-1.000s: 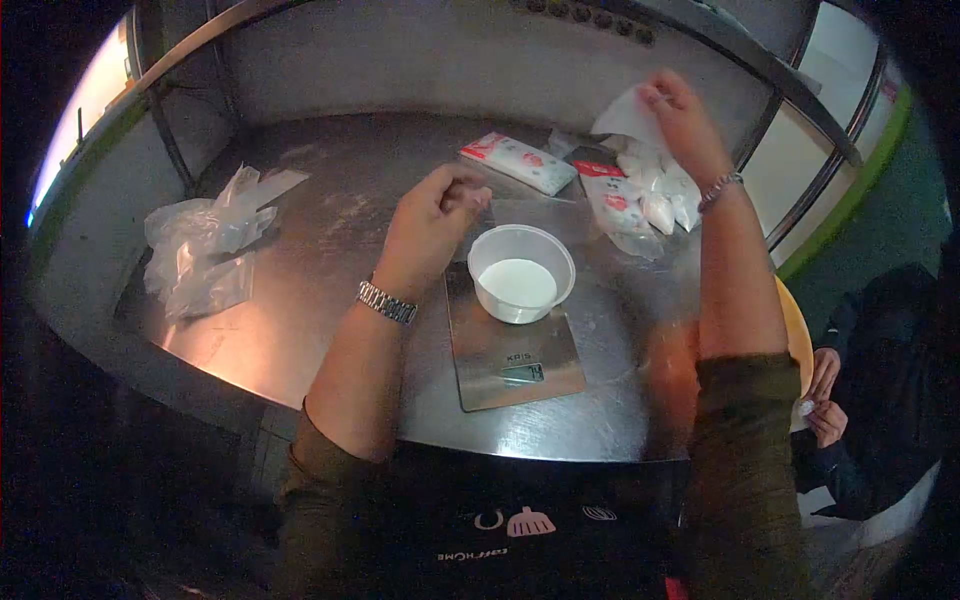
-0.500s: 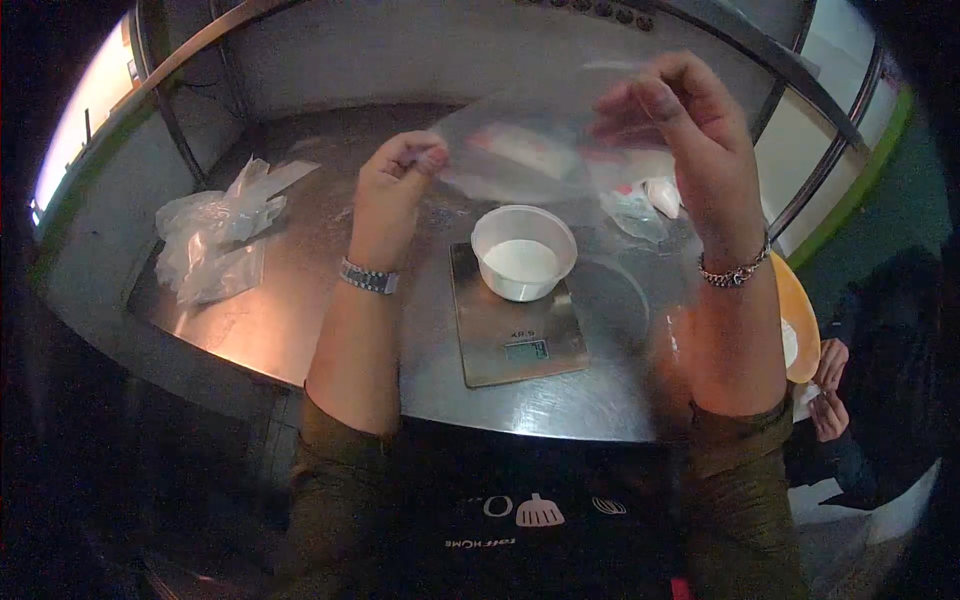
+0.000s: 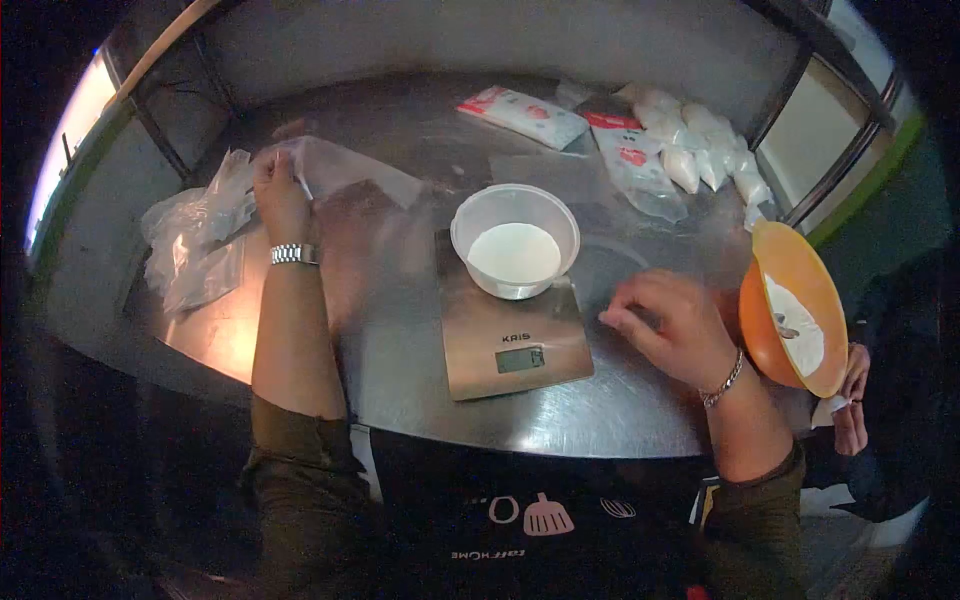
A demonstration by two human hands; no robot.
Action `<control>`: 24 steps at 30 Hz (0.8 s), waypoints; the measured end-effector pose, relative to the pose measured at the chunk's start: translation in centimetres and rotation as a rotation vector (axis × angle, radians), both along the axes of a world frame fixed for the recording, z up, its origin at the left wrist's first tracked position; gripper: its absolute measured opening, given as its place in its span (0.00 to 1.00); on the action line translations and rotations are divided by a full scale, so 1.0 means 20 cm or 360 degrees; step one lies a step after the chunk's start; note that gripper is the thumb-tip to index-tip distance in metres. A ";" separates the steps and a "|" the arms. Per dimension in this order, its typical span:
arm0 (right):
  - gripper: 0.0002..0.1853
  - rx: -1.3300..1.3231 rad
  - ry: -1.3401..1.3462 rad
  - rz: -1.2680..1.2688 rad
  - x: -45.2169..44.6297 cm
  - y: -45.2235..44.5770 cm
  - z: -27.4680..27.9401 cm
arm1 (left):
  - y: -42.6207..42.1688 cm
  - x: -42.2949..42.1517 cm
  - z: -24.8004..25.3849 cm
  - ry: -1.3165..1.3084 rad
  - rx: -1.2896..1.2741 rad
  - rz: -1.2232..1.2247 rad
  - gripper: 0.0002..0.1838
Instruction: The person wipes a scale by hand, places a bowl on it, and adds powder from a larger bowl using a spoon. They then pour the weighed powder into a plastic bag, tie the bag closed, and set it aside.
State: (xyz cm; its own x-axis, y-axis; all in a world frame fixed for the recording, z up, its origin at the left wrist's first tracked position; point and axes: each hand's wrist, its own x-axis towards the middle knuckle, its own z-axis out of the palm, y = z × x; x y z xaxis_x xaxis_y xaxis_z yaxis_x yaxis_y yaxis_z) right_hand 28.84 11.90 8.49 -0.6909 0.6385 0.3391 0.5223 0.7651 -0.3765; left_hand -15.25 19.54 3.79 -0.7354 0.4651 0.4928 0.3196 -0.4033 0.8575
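My left hand [image 3: 282, 190] is at the back left, its fingers pinched on a clear plastic bag [image 3: 365, 172] that spreads to the right over the table. My right hand [image 3: 668, 322] is loosely curled with nothing visible in it, between the kitchen scale and an orange bowl [image 3: 762, 330]. On the scale [image 3: 470, 345] stands a clear plastic tub [image 3: 467, 250] with white powder [image 3: 515, 253] in it. Small digits show on the scale's display. White powder and a spoon [image 3: 787, 326] lie in the tilted orange bowl.
Crumpled clear plastic bags [image 3: 200, 235] lie at the left. Toward the back right are a red-and-white packet [image 3: 525, 115], another such packet [image 3: 635, 165] and several tied bags of white powder [image 3: 705, 140]. Another person's hands [image 3: 852, 405] are by the bowl at the table's right edge.
My left hand has carried the plastic bag left, away from above the tub. My right hand has let go of it and come down beside the scale.
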 end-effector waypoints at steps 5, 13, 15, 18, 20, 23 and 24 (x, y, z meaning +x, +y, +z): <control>0.07 0.0068 -0.0038 0.0286 -0.05 0.00 -0.08 | -0.03 0.05 0.01 -0.0598 0.0125 -0.0518 0.14; 0.08 0.0061 -0.0129 0.0335 -0.03 0.01 -0.08 | -0.12 0.22 0.13 -0.0209 0.0116 -0.0594 0.17; 0.08 -0.0051 -0.0190 0.0175 -0.03 0.00 -0.07 | -0.12 0.24 0.17 -0.0089 0.0101 -0.0612 0.17; 0.09 -0.0400 -0.0186 -0.0135 -0.07 -0.02 -0.04 | -0.17 0.31 0.21 -0.0123 0.0011 -0.0420 0.17; 0.09 -0.0632 -0.0122 -0.0301 -0.08 -0.04 -0.04 | -0.17 0.34 0.22 0.0097 0.0004 -0.0303 0.13; 0.10 -0.0208 -0.0156 -0.0164 -0.05 -0.10 -0.01 | -0.15 0.27 0.17 0.0043 -0.0146 -0.0596 0.13; 0.08 -0.0025 -0.0200 -0.0091 -0.04 -0.15 0.03 | -0.15 0.27 0.16 0.0039 -0.0121 -0.0633 0.13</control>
